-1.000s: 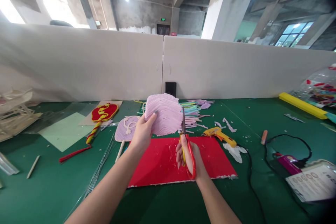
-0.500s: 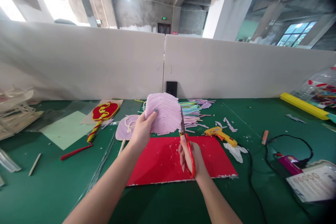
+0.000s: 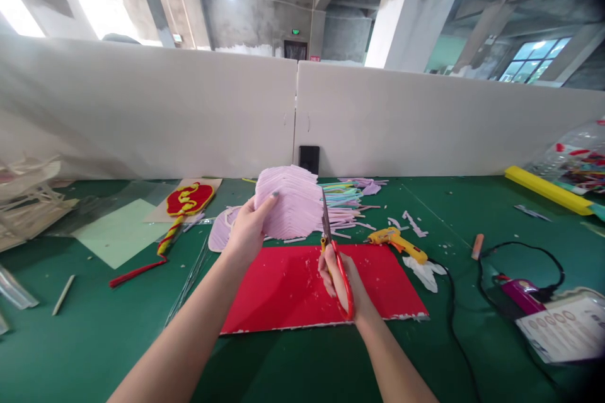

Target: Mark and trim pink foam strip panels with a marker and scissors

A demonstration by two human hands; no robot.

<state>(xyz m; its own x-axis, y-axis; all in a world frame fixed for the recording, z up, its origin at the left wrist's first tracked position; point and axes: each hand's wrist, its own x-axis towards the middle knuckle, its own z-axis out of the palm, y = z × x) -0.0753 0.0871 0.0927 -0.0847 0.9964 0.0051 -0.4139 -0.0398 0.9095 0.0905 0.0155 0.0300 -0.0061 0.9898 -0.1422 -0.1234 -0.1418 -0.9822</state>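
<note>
My left hand (image 3: 250, 227) grips the left edge of a lilac panel (image 3: 293, 201) made of slanting pipe-cleaner-like strips, thumb on its face. My right hand (image 3: 343, 280) is closed around the handles of red-handled scissors (image 3: 344, 289). Their blades point up along the panel's right edge; whether they touch it I cannot tell. Beneath both hands lies a red board (image 3: 283, 289) dotted with white crumbs. A second lilac piece (image 3: 220, 231) lies on the table, partly covered by my left hand and the panel.
Pastel strips (image 3: 347, 195) lie behind the panel. A yellow glue gun (image 3: 397, 242) rests at the board's right corner, its cord trailing forward. To the left lies a red-and-yellow fan-shaped piece (image 3: 189, 200). A black phone (image 3: 309, 159) leans against the white partition (image 3: 189, 113).
My left hand has shifted the lilac panel slightly left, covering more of the second lilac piece. The scissors have stayed nearly in place, tilting a little.
</note>
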